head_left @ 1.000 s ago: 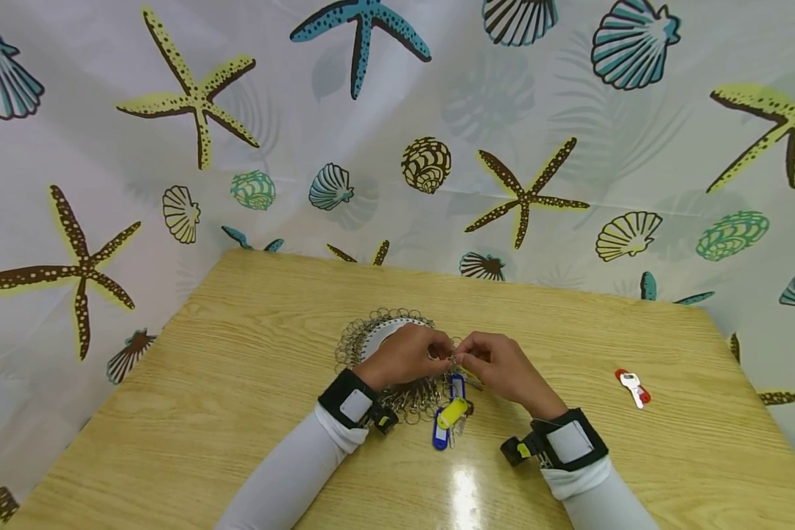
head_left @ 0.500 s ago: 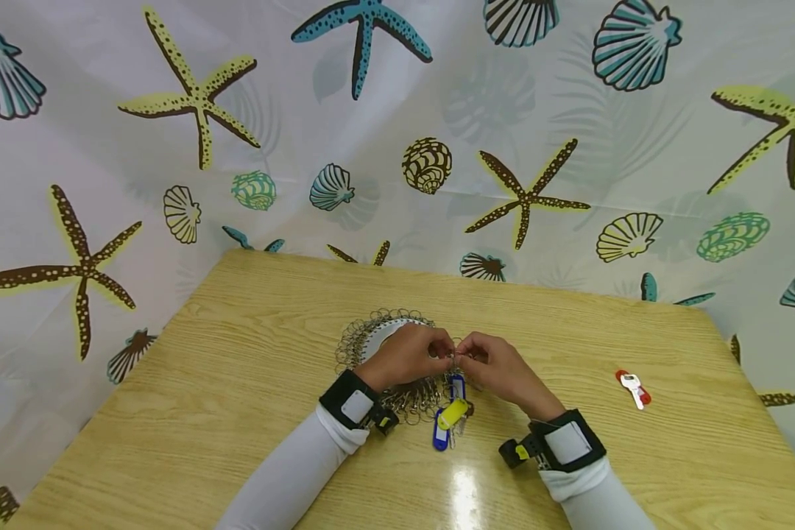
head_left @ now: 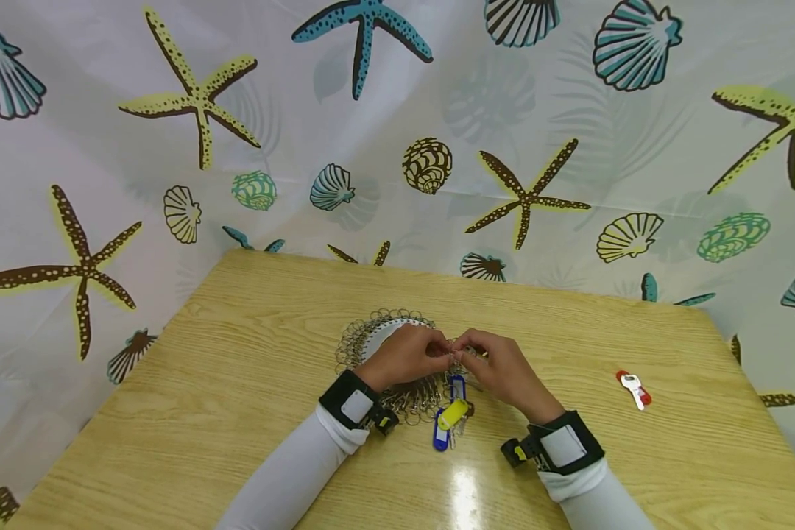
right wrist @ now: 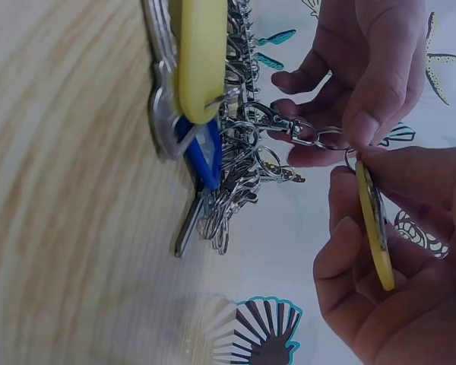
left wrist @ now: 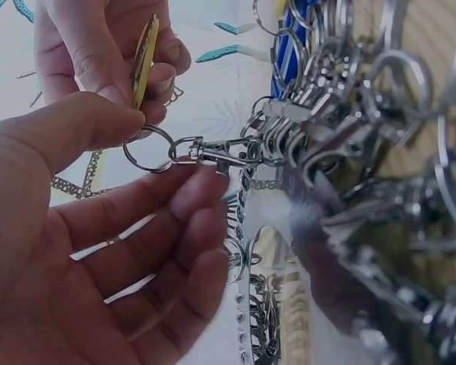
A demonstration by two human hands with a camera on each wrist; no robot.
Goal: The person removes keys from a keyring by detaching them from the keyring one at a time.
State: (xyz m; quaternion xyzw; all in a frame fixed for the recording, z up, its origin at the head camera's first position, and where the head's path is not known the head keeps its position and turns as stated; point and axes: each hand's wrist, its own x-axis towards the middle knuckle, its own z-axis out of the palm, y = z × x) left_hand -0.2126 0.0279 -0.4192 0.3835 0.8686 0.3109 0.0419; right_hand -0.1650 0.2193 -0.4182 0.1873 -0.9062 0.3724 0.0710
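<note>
My left hand pinches a metal split ring between thumb and forefinger, its other fingers loosely curled below. A silver swivel clasp links that ring to the rim of a round white disc fringed with similar clasps and rings. Right beside it, my right hand holds a yellow key tag with a metal key against it. The tag's small ring meets the split ring at the fingertips of both hands; whether it is threaded on, I cannot tell.
Blue key tags and another yellow tag with keys hang at the disc's near right side. Further right, a red tag with a silver key lies on the wooden table. A seashell-patterned curtain stands behind.
The fingertips of my right hand have shifted slightly left and closer to the left hand's. The left hand, disc and hanging tags stay in place.
</note>
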